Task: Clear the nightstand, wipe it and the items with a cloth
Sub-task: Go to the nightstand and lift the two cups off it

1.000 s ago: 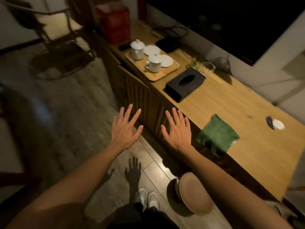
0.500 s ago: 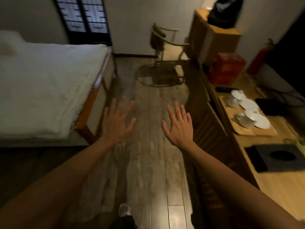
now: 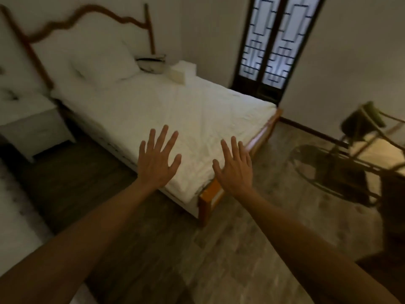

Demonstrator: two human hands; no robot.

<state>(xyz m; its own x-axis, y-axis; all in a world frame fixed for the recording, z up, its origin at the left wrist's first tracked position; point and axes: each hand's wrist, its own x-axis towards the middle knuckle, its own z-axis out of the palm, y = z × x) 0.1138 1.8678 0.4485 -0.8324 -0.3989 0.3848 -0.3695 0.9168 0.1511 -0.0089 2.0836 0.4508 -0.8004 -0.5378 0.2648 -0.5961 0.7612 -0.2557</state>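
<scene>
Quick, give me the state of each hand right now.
Left hand: open, fingers spread, holding nothing.
Right hand: open, fingers straight, holding nothing.

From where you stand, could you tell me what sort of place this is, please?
Most likely a bedroom: a white-sheeted bed with an orange wooden frame, white pillows under a curved wooden headboard, and a pale nightstand beside it.
</scene>
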